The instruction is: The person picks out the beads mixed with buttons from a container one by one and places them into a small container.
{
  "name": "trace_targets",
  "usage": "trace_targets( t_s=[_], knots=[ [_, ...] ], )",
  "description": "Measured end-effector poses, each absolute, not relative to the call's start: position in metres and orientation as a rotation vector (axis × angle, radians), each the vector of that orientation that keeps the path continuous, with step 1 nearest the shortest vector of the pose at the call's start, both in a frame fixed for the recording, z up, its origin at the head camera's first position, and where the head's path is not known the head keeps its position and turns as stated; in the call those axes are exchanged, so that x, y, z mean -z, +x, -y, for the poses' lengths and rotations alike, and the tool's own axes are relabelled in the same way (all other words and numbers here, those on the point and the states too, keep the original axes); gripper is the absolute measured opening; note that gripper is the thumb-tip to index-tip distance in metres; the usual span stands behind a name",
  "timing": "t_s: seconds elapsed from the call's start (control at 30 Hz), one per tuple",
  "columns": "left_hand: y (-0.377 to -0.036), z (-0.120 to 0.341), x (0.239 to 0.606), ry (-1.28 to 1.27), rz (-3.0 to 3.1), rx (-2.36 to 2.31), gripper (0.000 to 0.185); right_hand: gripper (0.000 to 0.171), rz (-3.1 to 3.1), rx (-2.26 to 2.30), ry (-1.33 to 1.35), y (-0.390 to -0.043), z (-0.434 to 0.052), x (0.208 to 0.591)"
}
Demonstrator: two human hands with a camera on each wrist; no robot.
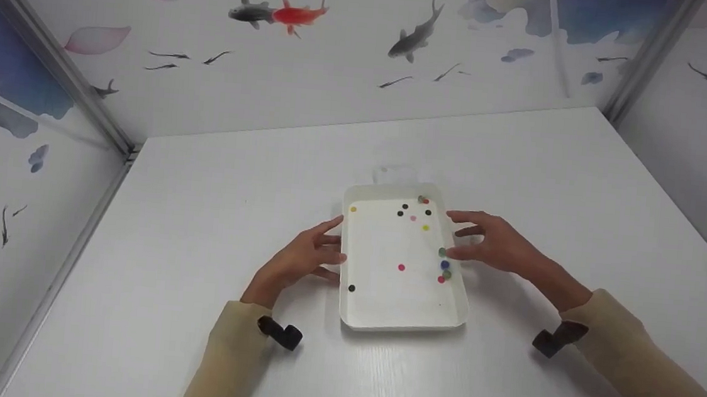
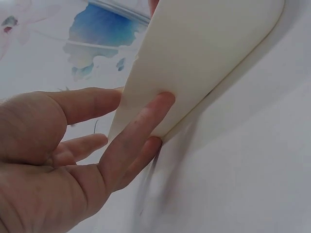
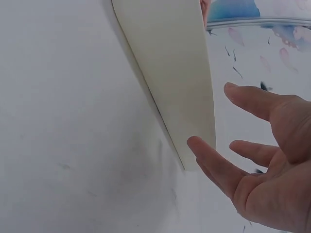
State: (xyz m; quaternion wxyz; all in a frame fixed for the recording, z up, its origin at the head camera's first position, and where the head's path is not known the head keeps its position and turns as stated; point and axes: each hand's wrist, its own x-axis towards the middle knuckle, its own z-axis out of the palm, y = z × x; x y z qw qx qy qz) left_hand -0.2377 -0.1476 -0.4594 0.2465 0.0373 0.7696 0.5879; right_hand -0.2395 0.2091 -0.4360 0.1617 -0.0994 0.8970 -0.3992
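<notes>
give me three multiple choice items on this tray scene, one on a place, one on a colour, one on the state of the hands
1. Where does the tray stand?
A. on the white table
B. on the floor
C. on a shelf

2. What colour is the lone bead nearest the tray's near left corner?
A. yellow
B. black
C. pink

3. How are the left hand and the right hand placed?
A. both clenched in fists above the tray
B. both inside the tray picking beads
C. one at each long side of the tray, fingers extended

Answers:
1. A, the tray sits flat on the table.
2. B, that bead is dark black.
3. C, the left fingers touch the wall, the right hand is open alongside.
</notes>
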Motion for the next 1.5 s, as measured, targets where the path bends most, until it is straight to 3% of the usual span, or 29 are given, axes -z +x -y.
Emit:
trace_targets(
  t_s=[0.77,1.5],
  knots=[
    [-0.236,0.149,0.457,0.071,-2.119,-1.573,0.084,0.103,-2.204,1.357,-0.357,-0.248,-0.219,0.449],
    [-0.236,0.146,0.453,0.096,-2.116,-1.57,0.085,0.106,-2.118,1.341,-0.249,-0.251,-0.211,0.443]
  ],
)
